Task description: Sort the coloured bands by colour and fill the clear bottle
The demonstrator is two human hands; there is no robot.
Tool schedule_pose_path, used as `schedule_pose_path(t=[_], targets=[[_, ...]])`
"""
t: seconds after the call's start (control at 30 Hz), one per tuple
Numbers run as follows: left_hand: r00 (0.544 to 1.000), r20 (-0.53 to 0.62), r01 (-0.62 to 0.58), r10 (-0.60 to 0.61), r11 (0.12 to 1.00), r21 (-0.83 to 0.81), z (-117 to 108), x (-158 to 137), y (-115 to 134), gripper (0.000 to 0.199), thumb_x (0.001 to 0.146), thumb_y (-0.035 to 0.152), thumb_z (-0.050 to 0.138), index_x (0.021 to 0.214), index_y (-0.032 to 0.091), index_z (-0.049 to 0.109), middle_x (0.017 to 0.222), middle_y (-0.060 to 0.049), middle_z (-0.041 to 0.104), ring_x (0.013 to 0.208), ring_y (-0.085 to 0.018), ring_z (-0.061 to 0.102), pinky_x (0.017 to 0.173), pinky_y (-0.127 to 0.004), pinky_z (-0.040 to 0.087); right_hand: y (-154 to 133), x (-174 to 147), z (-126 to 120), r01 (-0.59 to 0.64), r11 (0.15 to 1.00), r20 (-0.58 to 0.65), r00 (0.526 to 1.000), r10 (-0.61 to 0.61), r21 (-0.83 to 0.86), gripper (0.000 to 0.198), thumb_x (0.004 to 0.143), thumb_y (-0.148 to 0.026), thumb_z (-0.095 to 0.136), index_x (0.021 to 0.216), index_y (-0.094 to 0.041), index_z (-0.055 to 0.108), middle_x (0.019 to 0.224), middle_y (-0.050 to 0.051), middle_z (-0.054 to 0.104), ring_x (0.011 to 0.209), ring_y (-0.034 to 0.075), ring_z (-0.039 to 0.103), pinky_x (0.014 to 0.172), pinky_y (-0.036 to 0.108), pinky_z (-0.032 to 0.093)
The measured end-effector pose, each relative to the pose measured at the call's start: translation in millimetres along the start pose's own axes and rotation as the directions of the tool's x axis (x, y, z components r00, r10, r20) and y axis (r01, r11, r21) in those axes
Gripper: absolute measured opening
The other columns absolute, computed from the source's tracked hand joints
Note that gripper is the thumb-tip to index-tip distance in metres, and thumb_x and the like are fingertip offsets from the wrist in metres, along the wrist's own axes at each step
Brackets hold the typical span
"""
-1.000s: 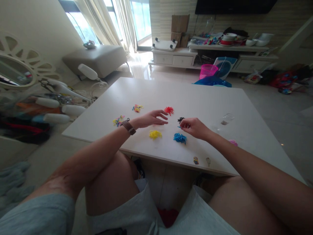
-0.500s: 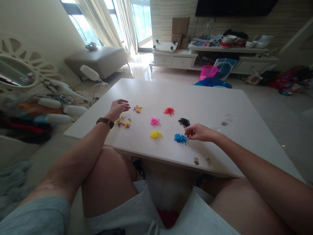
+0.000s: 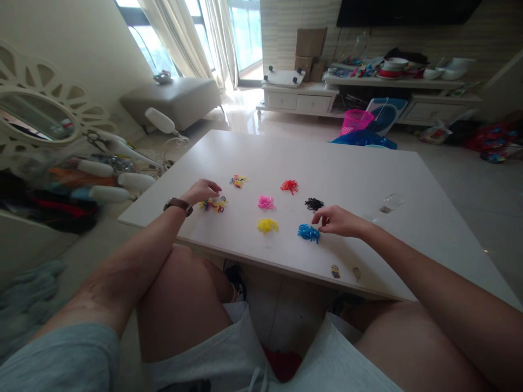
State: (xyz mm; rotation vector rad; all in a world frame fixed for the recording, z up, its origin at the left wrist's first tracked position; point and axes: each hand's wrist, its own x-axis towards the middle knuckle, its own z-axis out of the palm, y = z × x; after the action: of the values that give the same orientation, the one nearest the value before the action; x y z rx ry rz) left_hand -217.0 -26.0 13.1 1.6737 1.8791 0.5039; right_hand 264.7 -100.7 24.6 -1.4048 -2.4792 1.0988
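Sorting of small coloured loops, apparently rubber bands, on a white desk [image 3: 408, 179]; the work appears well advanced but not complete.

Left hand [image 3: 201, 191]: at about 9 o'clock of the working area, palm down, fingers curled loosely over the mixed-colour pile [image 3: 213, 204] and touching or just above it. Whether it has hold of a band cannot be told.

Right hand [image 3: 339, 221]: at about 4 o'clock, resting on the desk, fingertips drawn together just beside the blue pile [image 3: 308, 233] and near the black pile [image 3: 314, 204]. It looks pinched as if on something small, but no band is visible between the fingers.

Done, as far as shown: five single-colour heaps stand apart from each other, namely the blue and black piles, a red pile [image 3: 289, 186] at 12 o'clock, a pink pile [image 3: 266, 202] in the middle and a yellow pile [image 3: 267, 225] at 6 o'clock.

Left to do, by judgement: the mixed-colour pile under the left hand and a second small mixed clump [image 3: 238, 181] at 11 o'clock remain unsorted.

Also present: a clear cup [image 3: 390, 202] at 3 o'clock, well apart, and a small cartoon figure [image 3: 335, 271] at the near edge.
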Motion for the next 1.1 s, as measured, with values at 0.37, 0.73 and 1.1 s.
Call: schedule_pose_path(t=[0.37, 0.73, 1.1], targets=[[0.977, 0.212, -0.038, -0.005, 0.979, 0.199, 7, 8, 7, 0.028, 0.05, 0.04, 0.082, 0.071, 0.021, 0.077, 0.069, -0.003, 0.071, 0.06, -0.016, 0.06, 0.052, -0.023, 0.043, -1, -2, 1, 0.002, 1.0, 0.003, 1.0, -0.003, 0.017, 0.025, 0.073, -0.026, 0.066, 0.093, -0.016, 0.074, 0.079, 0.006, 0.071, 0.073, 0.018, 0.065, 0.063, 0.026, 0.048], [0.982, 0.187, -0.052, 0.008, 0.971, 0.231, 6, 20, 1, 0.02, 0.062, 0.038, 0.072, 0.065, 0.018, 0.071, 0.062, -0.003, 0.065, 0.057, -0.015, 0.055, 0.05, -0.024, 0.039, -6, -3, 1, -0.008, 1.0, 0.011, 1.0, 0.008, 0.001, 0.024, 0.076, -0.032, 0.066, 0.093, -0.016, 0.075, 0.077, 0.006, 0.071, 0.072, 0.018, 0.064, 0.063, 0.026, 0.048], [0.999, -0.04, 0.011, -0.005, 0.987, 0.163, -10, 11, -7, 0.026, 0.058, 0.04, 0.077, 0.071, 0.017, 0.076, 0.068, -0.005, 0.071, 0.058, -0.014, 0.056, 0.053, -0.024, 0.039, -7, -3, 1, -0.019, 1.0, 0.019, 1.0, 0.019, 0.007, 0.024, 0.078, -0.034, 0.067, 0.091, -0.016, 0.075, 0.077, 0.006, 0.07, 0.07, 0.017, 0.063, 0.061, 0.026, 0.047]])
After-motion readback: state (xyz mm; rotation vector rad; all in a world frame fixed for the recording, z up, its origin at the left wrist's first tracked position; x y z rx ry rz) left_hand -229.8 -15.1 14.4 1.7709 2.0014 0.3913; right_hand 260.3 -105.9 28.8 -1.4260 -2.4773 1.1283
